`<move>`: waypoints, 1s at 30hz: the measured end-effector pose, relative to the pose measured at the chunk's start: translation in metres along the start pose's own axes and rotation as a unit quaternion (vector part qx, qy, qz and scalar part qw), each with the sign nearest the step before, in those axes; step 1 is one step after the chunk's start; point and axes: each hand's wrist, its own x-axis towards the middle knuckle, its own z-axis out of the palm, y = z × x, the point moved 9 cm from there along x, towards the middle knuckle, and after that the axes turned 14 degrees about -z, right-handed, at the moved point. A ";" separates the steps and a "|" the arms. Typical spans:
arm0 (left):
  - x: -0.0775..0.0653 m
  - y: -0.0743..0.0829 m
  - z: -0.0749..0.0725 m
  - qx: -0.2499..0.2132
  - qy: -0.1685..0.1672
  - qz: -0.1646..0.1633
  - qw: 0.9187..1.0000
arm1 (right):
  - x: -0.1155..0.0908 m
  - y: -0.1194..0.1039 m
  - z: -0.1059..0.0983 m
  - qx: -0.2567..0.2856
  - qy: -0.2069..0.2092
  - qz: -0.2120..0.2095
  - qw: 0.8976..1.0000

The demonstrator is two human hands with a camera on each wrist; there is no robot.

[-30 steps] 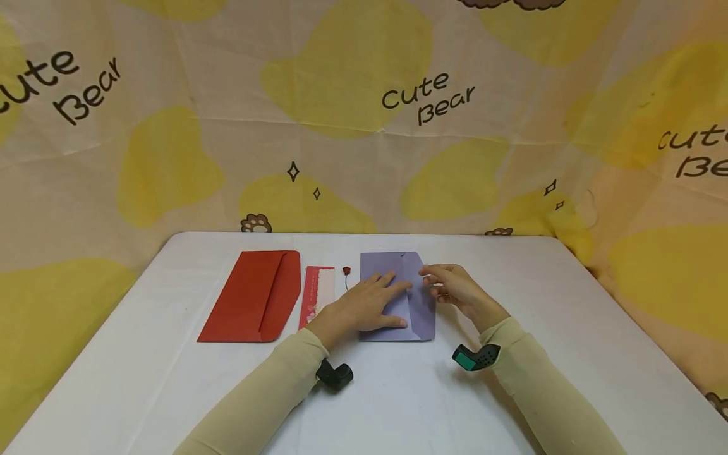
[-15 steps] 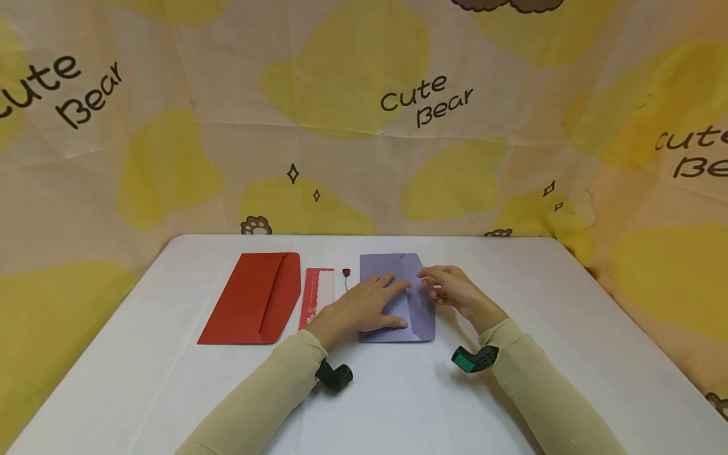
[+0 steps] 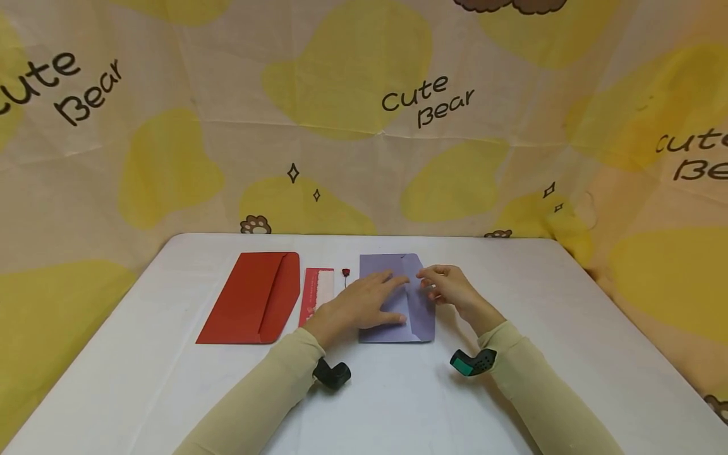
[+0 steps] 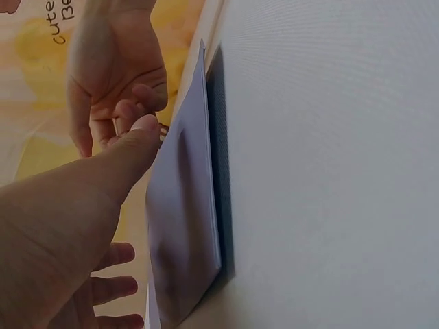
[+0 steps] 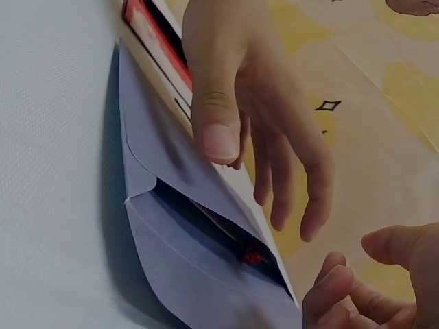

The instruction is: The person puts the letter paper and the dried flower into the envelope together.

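A purple envelope (image 3: 422, 316) lies on the white table with its flap on the right. The right wrist view looks into its parted mouth, where a small red flower (image 5: 252, 255) on a thin stem shows inside. Over the envelope's middle is my left hand (image 3: 364, 302), fingers spread and thumb apart, holding nothing; the right wrist view has its fingers raised off the paper. Close to the flap's right edge, my right hand (image 3: 455, 291) has loosely bent fingers, with nothing visible between thumb and fingertips. Whether it touches the flap is hard to tell.
To the left lies a red envelope (image 3: 244, 303). Between the envelopes are a red and white card (image 3: 318, 287) and another small red flower (image 3: 345, 273), whose stem passes behind my left hand. A yellow patterned cloth (image 3: 341, 95) hangs behind the table.
My left hand's fingers have lifted a little from the purple envelope and bent slightly. The right hand has shifted slightly left. The envelopes, card and flower stay in place.
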 end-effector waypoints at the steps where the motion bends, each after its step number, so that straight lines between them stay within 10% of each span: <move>1: -0.001 -0.001 -0.001 -0.001 0.001 -0.002 1.000 | 0.001 -0.001 0.001 -0.006 0.001 -0.002 1.000; 30: -0.026 -0.024 -0.033 -0.010 0.053 -0.005 0.999 | 0.001 -0.023 0.026 -0.073 -0.012 -0.100 0.992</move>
